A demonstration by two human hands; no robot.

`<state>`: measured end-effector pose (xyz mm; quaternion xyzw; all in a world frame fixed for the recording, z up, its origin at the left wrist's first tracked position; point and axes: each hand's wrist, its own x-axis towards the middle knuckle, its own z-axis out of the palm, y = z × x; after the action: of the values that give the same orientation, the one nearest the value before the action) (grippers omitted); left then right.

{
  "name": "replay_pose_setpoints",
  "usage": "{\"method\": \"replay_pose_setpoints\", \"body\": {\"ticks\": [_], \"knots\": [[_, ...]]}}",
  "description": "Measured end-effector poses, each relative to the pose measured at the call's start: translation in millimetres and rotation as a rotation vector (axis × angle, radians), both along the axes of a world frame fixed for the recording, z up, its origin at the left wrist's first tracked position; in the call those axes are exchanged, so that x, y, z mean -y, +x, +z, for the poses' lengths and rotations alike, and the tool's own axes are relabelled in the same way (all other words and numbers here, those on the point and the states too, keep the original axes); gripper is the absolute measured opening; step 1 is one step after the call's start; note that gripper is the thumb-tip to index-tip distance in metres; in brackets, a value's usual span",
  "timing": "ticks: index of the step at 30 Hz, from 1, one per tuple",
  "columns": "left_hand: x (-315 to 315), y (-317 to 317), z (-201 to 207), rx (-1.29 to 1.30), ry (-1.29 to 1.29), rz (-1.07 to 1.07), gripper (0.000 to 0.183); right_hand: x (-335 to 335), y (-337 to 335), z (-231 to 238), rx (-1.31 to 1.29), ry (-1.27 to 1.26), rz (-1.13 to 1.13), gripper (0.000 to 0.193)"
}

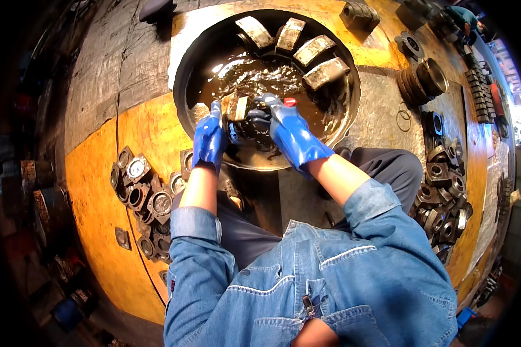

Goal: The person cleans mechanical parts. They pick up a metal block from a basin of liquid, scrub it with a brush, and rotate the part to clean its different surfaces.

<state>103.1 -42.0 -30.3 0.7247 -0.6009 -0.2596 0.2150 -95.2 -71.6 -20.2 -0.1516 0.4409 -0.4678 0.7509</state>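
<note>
We see yellow-grey floor (92, 179) with metal parts (159, 202) heaped both sides, left fingers (216, 110) gripping a block (236, 108) over the basin (182, 87) (right fingers (261, 112) curled, can't tell if holding).

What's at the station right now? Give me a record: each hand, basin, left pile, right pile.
Left hand: blue-gloved, holding a metal block
Right hand: blue-gloved, close beside that block; its grip is unclear
Basin: round, brown liquid inside; four grimy blocks along its far and right side
Left pile: grimy metal parts, several round-holed
Right pile: similar metal parts
</note>
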Motion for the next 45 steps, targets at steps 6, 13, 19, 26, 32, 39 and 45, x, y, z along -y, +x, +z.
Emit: {"method": "replay_pose_setpoints", "body": {"ticks": [6, 13, 19, 26, 32, 39, 45], "knots": [[-1, 23, -19, -0.010, -0.015, 0.003, 0.040, -51, 2, 1, -0.201, -0.221, 0.306, 0.022], [-8, 21, -9, 0.321, -0.150, -0.108, 0.042, -33, -25, -8, -0.844, -0.390, 0.726, 0.024], [-3, 13, -16, 0.281, -0.238, -0.169, 0.041, 15, -53, -47, -0.735, -0.284, 0.354, 0.029], [1, 3, -8, 0.245, -0.129, -0.101, 0.045, 22, -11, -50, 0.139, -0.111, -0.086, 0.032], [-5, 14, -11, 0.034, -0.142, -0.023, 0.047, -27, 1, -29, -0.079, -0.137, 0.253, 0.033], [-1, 1, -8, -0.051, -0.138, 0.021, 0.056, -1, -49, -19, -0.097, -0.013, 0.227, 0.026], [-5, 0, 18, -0.448, 0.173, 0.396, 0.038, -10, 20, -77, 0.706, 0.570, -0.372, 0.030]]}}
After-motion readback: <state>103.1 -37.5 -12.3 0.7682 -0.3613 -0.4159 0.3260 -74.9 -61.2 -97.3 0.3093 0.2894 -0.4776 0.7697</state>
